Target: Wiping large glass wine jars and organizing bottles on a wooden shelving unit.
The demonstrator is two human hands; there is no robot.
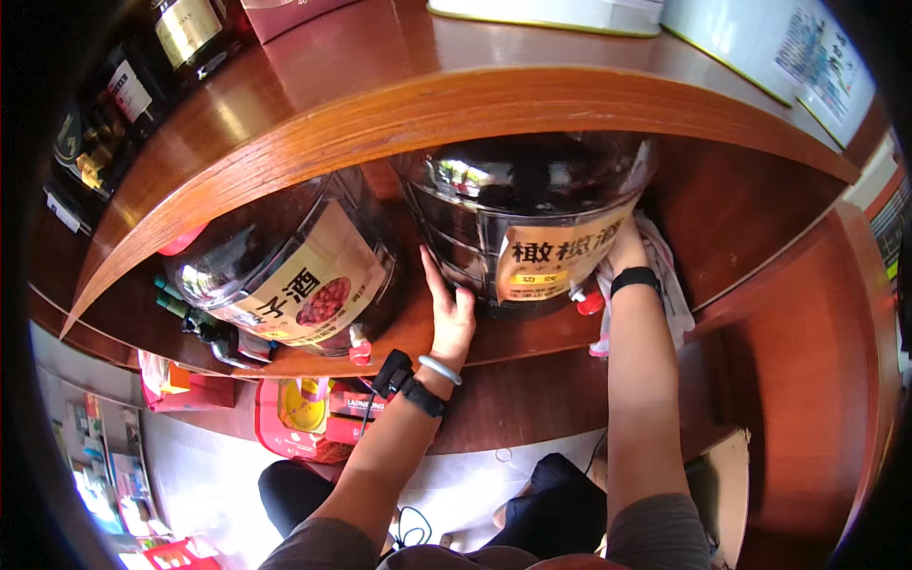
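A large dark glass jar (456, 242) with a tan printed label and a red-tipped spigot (588, 302) stands on the lower shelf in front of me. My left hand (450, 317) is at its lower left side, fingers apart and pointing up, seemingly resting against the glass. Around the jar's right side reaches my right hand (627, 246), its fingertips hidden behind the label side. A pale cloth (666, 274) is bunched at that hand and hangs down on both sides of the wrist. To the left is a second dark jar (249, 263), with berries pictured on its label.
The curved wooden shelf edge (456, 107) overhangs both jars closely. Above it stand dark bottles (187, 35) and white tins (548, 14). Small bottles (221, 335) lie beside the left jar. Below are red gift bags (292, 420) and a cardboard box (730, 491).
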